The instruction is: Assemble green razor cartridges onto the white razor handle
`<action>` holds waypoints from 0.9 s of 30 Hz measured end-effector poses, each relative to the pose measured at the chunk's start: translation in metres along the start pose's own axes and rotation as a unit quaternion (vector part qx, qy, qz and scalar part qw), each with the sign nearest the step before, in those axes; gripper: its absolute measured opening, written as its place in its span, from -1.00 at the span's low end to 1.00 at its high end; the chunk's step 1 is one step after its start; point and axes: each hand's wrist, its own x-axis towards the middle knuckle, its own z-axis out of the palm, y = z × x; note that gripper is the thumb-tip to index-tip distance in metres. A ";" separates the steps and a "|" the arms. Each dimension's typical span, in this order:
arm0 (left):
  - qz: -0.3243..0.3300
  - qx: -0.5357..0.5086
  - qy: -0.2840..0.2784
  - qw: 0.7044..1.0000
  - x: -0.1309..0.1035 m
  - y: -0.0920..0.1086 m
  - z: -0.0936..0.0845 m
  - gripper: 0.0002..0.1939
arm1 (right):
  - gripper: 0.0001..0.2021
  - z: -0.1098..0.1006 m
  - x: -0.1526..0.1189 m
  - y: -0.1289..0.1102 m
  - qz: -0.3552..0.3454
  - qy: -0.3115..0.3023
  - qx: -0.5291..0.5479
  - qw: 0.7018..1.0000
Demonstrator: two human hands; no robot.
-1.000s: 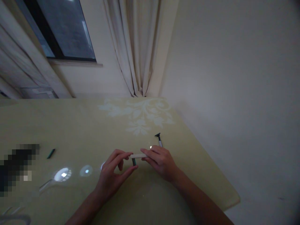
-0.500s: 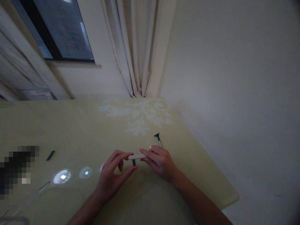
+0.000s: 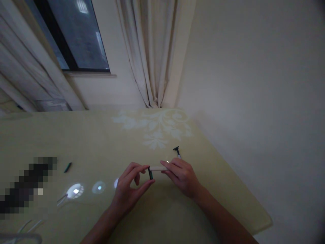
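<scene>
My left hand (image 3: 130, 184) pinches a small dark green razor-head-like piece (image 3: 150, 174) upright between thumb and fingertips. My right hand (image 3: 180, 176) grips a pale, flat stick (image 3: 157, 168), held nearly level. Its left end meets or overlaps the upper part of the green piece; whether they touch, I cannot tell. The stick's other end is hidden in my right fingers. Just beyond that hand lies a razor (image 3: 177, 150) with a black head, its handle partly covered by my hand. A similar dark green piece (image 3: 67, 167) rests on the table to the left.
The glossy pale table (image 3: 101, 145) has a white floral pattern and bright reflections. Thin cords (image 3: 29, 226) lie at the lower left, near a pixelated dark area. Curtains (image 3: 154, 51) and a window (image 3: 83, 37) are behind; a wall (image 3: 241, 84) borders the right side.
The whole view has shifted, moving the scene rightward. The pale stick has slid right relative to the green piece; its tip crossed over the piece before and now sits at its right edge.
</scene>
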 end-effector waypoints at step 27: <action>0.002 -0.001 0.012 1.000 -0.001 -0.008 0.001 -0.64 | -0.61 0.004 -0.004 0.004 -0.023 -0.010 0.009 1.000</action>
